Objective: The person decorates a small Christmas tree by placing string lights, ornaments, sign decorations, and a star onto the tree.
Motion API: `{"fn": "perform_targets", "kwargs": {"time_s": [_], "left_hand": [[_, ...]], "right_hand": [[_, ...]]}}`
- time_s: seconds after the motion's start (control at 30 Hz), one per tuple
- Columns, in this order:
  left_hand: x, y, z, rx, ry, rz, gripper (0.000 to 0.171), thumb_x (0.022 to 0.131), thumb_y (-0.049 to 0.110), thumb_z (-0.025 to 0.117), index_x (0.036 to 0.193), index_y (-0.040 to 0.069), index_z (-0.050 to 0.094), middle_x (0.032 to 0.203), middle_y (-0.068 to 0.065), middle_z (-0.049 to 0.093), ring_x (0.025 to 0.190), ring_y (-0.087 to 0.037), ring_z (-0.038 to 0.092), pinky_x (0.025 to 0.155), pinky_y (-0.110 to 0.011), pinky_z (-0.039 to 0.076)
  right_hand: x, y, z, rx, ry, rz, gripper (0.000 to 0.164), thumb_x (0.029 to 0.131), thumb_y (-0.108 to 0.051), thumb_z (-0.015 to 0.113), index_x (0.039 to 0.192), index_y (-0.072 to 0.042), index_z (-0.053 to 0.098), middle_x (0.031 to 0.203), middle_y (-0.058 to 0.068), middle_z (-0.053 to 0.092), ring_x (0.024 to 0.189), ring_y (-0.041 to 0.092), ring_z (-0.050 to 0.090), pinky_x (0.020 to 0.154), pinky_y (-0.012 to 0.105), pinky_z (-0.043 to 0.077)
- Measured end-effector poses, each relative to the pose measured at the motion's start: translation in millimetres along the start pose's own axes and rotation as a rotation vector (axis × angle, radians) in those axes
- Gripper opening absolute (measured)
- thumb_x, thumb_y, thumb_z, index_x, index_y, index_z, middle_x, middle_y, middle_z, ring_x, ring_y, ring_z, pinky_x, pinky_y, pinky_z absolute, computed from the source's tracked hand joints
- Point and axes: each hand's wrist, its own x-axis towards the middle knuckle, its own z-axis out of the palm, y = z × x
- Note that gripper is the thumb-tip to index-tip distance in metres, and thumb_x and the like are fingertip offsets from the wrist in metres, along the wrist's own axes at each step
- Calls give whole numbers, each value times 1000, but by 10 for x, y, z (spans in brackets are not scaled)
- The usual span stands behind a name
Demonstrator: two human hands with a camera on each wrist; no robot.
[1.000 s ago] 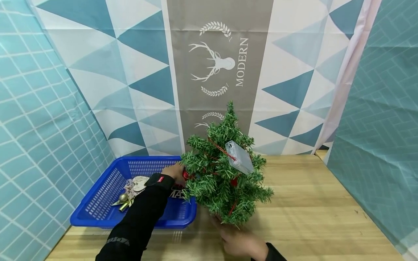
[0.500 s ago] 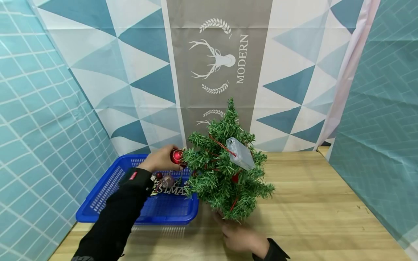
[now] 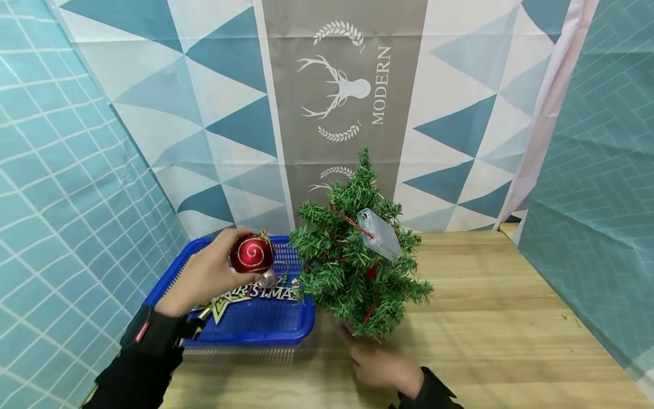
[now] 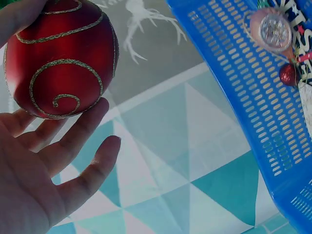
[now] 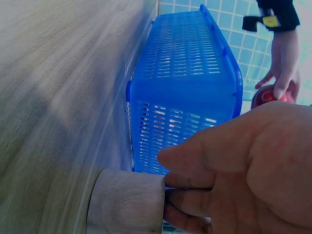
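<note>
My left hand (image 3: 201,275) holds a red Christmas bauble (image 3: 252,253) with gold glitter swirls above the blue basket (image 3: 250,342). In the left wrist view its thumb and fingers (image 4: 83,141) are around the bauble (image 4: 63,63), with the little finger extended free. A small green artificial Christmas tree (image 3: 347,267) stands right of the basket, with a clear plastic box (image 3: 380,234) and red cords among its branches. Low at the trunk, my right hand (image 3: 380,363) grips the tree; the right wrist view has its fingers curled at the top of the round wooden base (image 5: 126,202).
Inside the basket lie a gold star (image 3: 221,307), silver CHRISTMAS lettering (image 3: 281,293) and, in the left wrist view, a small red ball (image 4: 288,74). Wood-grain table (image 3: 501,329) extends to the right. Patterned cloth (image 3: 455,142) hangs behind.
My left hand has come up out of the basket and moved left, bringing the red bauble away from the tree's branches. The right hand stays at the tree's foot.
</note>
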Motion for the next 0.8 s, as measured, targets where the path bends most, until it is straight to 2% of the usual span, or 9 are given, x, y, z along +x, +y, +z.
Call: {"fn": "perform_targets", "kwargs": {"time_s": [0.03,0.13,0.2,0.3,0.4,0.53,0.6,0.7,0.8], "left_hand": [[-56,20,-3,6,23,15,82,61,42,77,128,16,37,116,-3,47,97,-19,54,73,-36,49],[-240,100,14,-5,68,22,83,59,41,79,127,15,39,116,-2,47,97,-16,54,71,-33,50],[-362,171,34,-29,86,14,84,57,41,79,127,17,39,116,1,47,99,-15,53,72,-31,50],[-517,309,56,-104,98,8,83,56,42,80,126,22,40,117,7,46,99,-10,51,72,-26,50],[-655,446,107,-264,63,77,83,58,36,81,128,22,39,119,7,45,102,-11,50,74,-26,49],[-740,643,173,-474,-48,265,80,64,27,78,130,14,36,126,-1,41,109,-16,47,80,-28,47],[-746,753,194,-536,-133,320,77,68,26,76,131,13,34,128,-2,39,111,-16,46,80,-28,47],[-720,901,183,-587,-262,322,74,72,28,73,133,17,32,130,0,36,113,-16,44,80,-28,47],[-680,1007,145,-594,-328,321,70,74,30,70,132,21,32,132,1,35,115,-17,42,80,-28,48]], "right_hand": [[7,-7,-6,-23,11,-8,61,85,-5,47,140,-5,19,125,14,47,38,1,29,35,16,31],[12,-22,0,-94,41,-34,60,84,-7,50,138,-2,23,110,12,56,40,2,29,38,16,29],[-11,-35,10,-161,67,-71,59,84,-9,51,137,-2,26,133,17,38,46,3,39,45,18,36],[-56,-82,-4,-254,121,-162,56,85,-13,52,136,-6,30,135,14,36,83,13,58,69,27,48],[-89,-177,-60,-280,168,-333,50,87,-15,52,134,-9,36,131,7,43,115,21,45,89,36,41],[-116,-331,-223,8,231,-572,32,90,-10,47,122,-8,49,112,0,57,104,8,52,84,19,42],[-162,-397,-307,200,306,-638,24,90,-3,45,111,-7,56,100,1,63,93,5,57,77,13,44],[-261,-477,-425,450,451,-644,22,86,9,43,97,-4,57,79,5,64,70,4,60,61,11,46],[-370,-525,-532,681,532,-600,28,83,19,37,97,0,51,64,9,60,52,7,55,47,15,45]]}}
